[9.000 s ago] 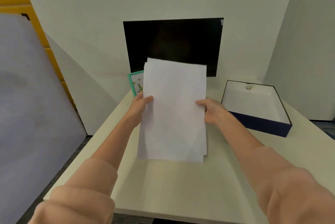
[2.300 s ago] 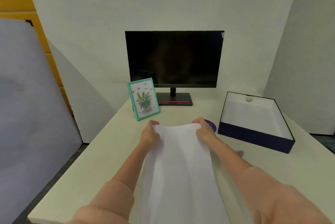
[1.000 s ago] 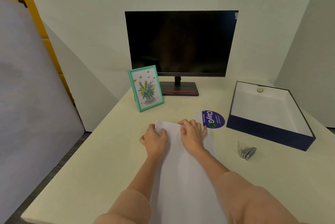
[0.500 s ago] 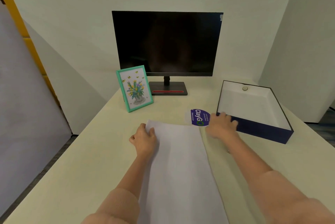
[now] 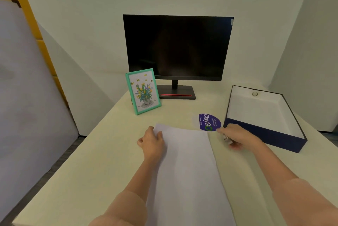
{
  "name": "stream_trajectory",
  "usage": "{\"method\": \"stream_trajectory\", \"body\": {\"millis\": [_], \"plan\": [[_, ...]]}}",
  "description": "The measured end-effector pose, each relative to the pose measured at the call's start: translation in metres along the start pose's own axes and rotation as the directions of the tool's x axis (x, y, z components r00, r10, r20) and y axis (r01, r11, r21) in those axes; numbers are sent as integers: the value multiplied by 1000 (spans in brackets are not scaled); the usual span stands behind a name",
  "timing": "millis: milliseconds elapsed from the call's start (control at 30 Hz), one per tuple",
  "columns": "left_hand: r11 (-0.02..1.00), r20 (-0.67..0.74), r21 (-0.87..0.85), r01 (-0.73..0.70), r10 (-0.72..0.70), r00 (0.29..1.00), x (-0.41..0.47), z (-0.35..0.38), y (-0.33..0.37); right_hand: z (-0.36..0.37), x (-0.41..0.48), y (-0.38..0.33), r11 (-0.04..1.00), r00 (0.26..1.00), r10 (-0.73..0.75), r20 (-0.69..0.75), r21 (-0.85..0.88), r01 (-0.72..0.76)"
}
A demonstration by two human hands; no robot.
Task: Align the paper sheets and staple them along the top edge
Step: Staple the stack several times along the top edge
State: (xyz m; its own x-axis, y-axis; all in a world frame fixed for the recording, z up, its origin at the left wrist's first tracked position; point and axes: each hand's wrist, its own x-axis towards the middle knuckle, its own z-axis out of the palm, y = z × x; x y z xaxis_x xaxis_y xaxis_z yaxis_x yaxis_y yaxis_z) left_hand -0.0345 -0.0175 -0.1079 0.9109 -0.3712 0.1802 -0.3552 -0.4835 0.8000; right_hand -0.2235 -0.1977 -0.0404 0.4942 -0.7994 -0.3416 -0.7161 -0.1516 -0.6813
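Note:
The white paper sheets lie flat as one stack on the cream table, the top edge pointing away from me. My left hand rests on the stack's top left corner, pressing it down. My right hand is to the right of the stack, just above the table, with its fingers closed on a small silver stapler. Most of the stapler is hidden inside the hand.
An open navy box with a white inside stands at the right. A round purple sticker lies beyond the paper. A green picture frame and a dark monitor stand at the back. A large white board leans at left.
My right hand left the paper, reached right toward the box and now holds the stapler that lay on the table. My left hand has stayed on the stack's corner.

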Motion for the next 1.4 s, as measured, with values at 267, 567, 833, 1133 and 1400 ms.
{"method": "stream_trajectory", "body": {"millis": [267, 567, 833, 1133, 1400], "plan": [[1000, -12, -13, -8, 7, 1000, 4, 5, -6, 55, 18, -60, 634, 944, -173, 282, 765, -112], [1000, -35, 5, -21, 21, 999, 5, 7, -7, 83, 37, -101, 772, 875, -364, 318, 630, 92], [999, -52, 28, -29, 30, 998, 7, 8, -9, 86, 47, -111, 831, 804, -422, 420, 533, 158], [1000, -44, 5, -22, 22, 999, 7, 8, -9, 55, 51, -115, 927, 712, -359, 604, 319, 196], [999, -24, 24, -29, 30, 999, 5, 5, -7, 61, 52, -123, 951, 743, -263, 616, 34, 308]]}}
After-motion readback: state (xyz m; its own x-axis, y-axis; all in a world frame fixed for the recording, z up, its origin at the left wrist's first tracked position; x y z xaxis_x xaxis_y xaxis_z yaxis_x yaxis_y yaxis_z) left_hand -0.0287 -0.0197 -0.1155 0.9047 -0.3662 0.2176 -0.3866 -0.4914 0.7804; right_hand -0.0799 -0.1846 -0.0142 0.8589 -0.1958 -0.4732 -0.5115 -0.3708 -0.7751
